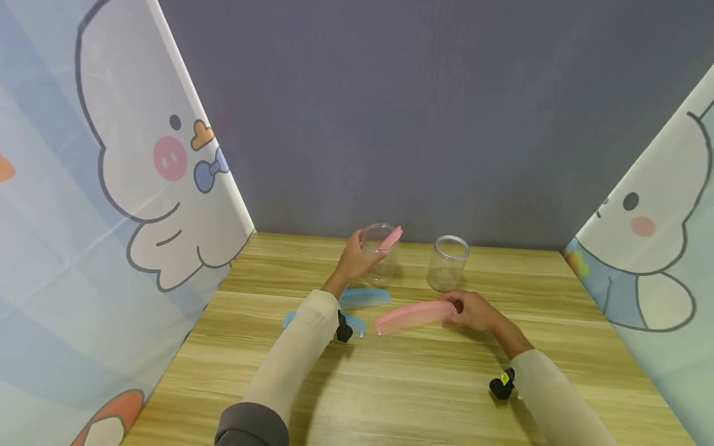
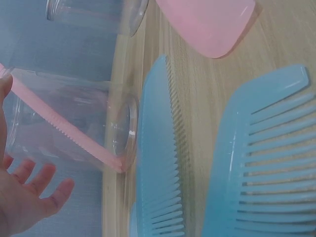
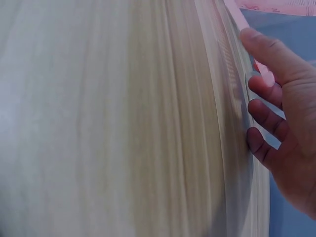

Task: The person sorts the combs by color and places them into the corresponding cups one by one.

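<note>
My left hand holds a clear plastic jar near its rim, thumb across the front and fingers at the far left side. Inside that jar a pink comb leans at a slant, its upper end above the rim. My right hand pinches the end of a second pink comb between thumb and fingers, teeth toward me. Under and beside my left forearm lie two blue combs, the farther blue comb and the nearer blue comb, the latter partly hidden by the sleeve.
Another clear jar stands upright at the back, just beyond my right hand. A wood-grain table carries everything. A dark grey panel rises behind it, with cartoon-printed cloth at both sides.
</note>
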Motion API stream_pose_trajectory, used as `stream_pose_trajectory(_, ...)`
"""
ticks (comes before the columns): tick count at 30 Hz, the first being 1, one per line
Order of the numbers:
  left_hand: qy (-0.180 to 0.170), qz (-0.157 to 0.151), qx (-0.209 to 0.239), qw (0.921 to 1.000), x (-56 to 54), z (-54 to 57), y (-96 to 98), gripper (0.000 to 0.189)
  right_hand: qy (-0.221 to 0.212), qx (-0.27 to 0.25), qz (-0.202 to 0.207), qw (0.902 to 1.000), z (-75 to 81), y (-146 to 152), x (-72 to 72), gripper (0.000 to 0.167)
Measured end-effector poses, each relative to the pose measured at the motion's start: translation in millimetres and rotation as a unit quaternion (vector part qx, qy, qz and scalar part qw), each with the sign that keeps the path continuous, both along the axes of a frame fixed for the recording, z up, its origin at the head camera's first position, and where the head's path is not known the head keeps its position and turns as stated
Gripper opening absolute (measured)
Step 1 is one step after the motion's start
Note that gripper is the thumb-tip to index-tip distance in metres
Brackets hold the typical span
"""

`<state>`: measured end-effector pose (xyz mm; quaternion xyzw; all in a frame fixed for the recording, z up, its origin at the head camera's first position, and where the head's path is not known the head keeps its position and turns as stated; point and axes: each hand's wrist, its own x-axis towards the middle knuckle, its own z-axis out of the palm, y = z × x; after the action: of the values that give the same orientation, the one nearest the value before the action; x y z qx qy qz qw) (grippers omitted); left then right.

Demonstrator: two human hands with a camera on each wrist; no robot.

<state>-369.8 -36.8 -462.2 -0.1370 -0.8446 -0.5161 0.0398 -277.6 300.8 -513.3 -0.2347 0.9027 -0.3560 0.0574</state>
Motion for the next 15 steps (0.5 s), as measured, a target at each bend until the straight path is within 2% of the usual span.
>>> stream_pose_trajectory(7, -0.003, -0.008, 0.009, 0.9999, -0.2, -0.9, -0.2, 0.097, -0.006, -0.022, -0.007, 0.9997, -0.8, 2.6, 1.8, 0.048)
stream_pose_trajectory(15, -0.009, -0.007, -0.002, 0.9999, 1.5, 1.0, -1.0, 0.097, -0.011, -0.047, -0.019, 0.9986, -0.9, 5.8, 4.4, 0.048)
